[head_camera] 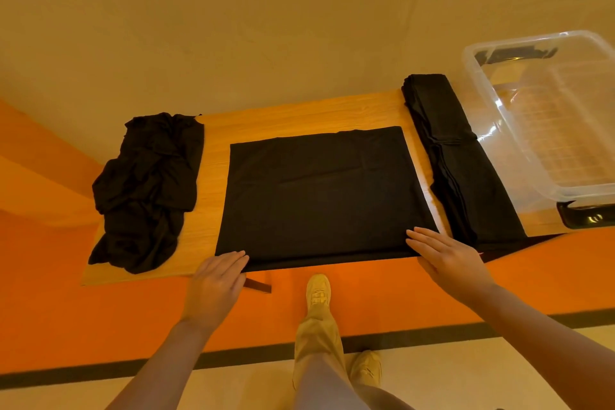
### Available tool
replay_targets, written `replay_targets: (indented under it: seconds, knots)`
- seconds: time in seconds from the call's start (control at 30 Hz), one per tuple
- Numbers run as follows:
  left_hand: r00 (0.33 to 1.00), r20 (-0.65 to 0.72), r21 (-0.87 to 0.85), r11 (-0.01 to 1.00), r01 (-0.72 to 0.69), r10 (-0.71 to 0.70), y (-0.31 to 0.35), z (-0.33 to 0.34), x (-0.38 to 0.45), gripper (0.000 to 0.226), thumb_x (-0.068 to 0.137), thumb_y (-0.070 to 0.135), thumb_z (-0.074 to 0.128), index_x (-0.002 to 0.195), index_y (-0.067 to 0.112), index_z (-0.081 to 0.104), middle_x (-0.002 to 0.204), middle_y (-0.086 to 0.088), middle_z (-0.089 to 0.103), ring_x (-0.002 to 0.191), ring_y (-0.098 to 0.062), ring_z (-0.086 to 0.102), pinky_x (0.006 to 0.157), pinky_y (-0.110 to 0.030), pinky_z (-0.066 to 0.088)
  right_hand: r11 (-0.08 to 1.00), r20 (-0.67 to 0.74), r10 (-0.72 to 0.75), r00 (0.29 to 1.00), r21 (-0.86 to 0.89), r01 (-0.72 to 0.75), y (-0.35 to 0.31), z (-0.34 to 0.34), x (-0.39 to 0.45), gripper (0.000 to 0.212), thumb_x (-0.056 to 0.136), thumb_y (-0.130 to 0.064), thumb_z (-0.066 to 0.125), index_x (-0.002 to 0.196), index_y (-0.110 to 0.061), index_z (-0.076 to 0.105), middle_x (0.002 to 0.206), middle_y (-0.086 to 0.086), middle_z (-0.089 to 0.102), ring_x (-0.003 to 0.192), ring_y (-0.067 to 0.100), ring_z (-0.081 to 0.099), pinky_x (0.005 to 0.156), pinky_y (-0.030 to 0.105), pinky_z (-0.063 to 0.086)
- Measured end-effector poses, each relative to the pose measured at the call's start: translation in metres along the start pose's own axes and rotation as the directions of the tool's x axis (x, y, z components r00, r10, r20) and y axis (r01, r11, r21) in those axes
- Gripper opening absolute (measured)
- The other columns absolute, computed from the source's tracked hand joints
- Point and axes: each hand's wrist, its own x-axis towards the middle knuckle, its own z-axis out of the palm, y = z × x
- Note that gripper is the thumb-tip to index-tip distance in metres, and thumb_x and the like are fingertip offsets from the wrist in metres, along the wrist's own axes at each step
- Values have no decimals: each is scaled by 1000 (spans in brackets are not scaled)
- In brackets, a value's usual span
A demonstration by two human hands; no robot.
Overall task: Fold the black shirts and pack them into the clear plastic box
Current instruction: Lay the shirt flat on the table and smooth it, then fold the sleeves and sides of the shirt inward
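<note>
A black shirt [319, 196] lies flat as a rectangle in the middle of the wooden table [299, 116]. My left hand [216, 286] touches its near left corner with straight fingers. My right hand [449, 260] lies flat on its near right corner. A crumpled pile of black shirts [146, 190] sits at the table's left end. A stack of folded black shirts [452, 156] lies to the right of the flat shirt. The clear plastic box [545, 116] stands at the far right with nothing black inside.
A black lid or tray edge [585, 215] shows under the box's near corner. Orange floor with a black stripe [399, 336] runs below the table's near edge. My legs and shoes [319, 296] stand close to the table.
</note>
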Motion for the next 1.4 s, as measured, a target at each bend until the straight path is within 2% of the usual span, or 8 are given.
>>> replay_targets:
  seconds: [0.2, 0.3, 0.47, 0.53, 0.73, 0.9, 1.13, 1.4]
  knots:
    - [999, 2, 41, 998, 46, -46, -17, -12, -18, 67, 105, 40, 14, 103, 9, 73, 100, -5, 73, 94, -19, 68, 84, -36, 52, 999, -45, -31, 998, 14, 31, 18, -15, -16, 23, 80, -13, 70, 102, -7, 73, 104, 9, 72, 97, 24, 70, 77, 35, 57]
    - [998, 9, 36, 997, 64, -64, -22, -19, -23, 45, 98, 33, 34, 102, 10, 74, 99, -3, 72, 95, -17, 66, 87, -32, 46, 1000, -3, -7, 1000, 24, 7, 24, -23, -24, 44, 58, -1, 88, 99, -6, 74, 100, 8, 73, 93, 22, 71, 79, 27, 51]
    - [989, -45, -76, 987, 140, -144, -22, -32, -10, 31, 89, 26, 48, 101, 9, 73, 96, -3, 71, 93, -18, 66, 87, -31, 47, 995, -1, -46, 999, 86, 46, 29, -31, -21, 21, 83, -17, 64, 102, -11, 72, 99, 3, 71, 93, 17, 69, 77, 23, 51]
    - [975, -86, -151, 970, 192, -206, -21, -36, 0, 18, 88, 14, 63, 102, 8, 72, 97, -4, 71, 94, -19, 66, 88, -32, 47, 988, 19, 13, 1000, 154, -16, 31, -34, -16, 27, 77, -8, 75, 103, -11, 72, 99, 2, 70, 92, 14, 68, 76, 24, 54]
    - [805, 70, -547, 652, 525, -590, -11, -55, 29, 19, 89, 10, 65, 102, 25, 68, 92, 10, 62, 67, -11, 54, 68, -31, 47, 876, 133, 272, 953, 375, -302, 39, -48, 3, 29, 82, -6, 71, 107, -19, 68, 99, -10, 63, 87, 4, 64, 79, 19, 53]
    - [751, 170, -651, 499, 572, -638, -25, -59, 45, 15, 88, 14, 67, 98, 24, 69, 93, 6, 68, 93, -9, 61, 82, -27, 44, 706, 184, 444, 877, 531, -468, 41, -61, 26, 25, 83, -6, 69, 100, -24, 67, 91, -9, 67, 91, -1, 63, 78, 13, 52]
    - [676, 265, -741, 304, 599, -688, -43, -76, 101, 13, 89, 15, 66, 101, 19, 68, 93, 10, 65, 89, 3, 56, 75, -16, 41, 474, 268, 587, 764, 652, -592, 61, -72, 83, 14, 83, -10, 71, 95, -18, 71, 88, 0, 73, 83, 6, 68, 72, 15, 52]
    - [573, 348, -735, 164, 658, -742, -91, -66, 207, 35, 86, 28, 71, 118, 13, 67, 111, -3, 68, 108, -18, 60, 101, -39, 46, 346, 311, 688, 656, 654, -673, 89, -77, 185, 18, 87, -23, 68, 102, -14, 71, 92, 2, 71, 91, 12, 65, 86, 27, 47]
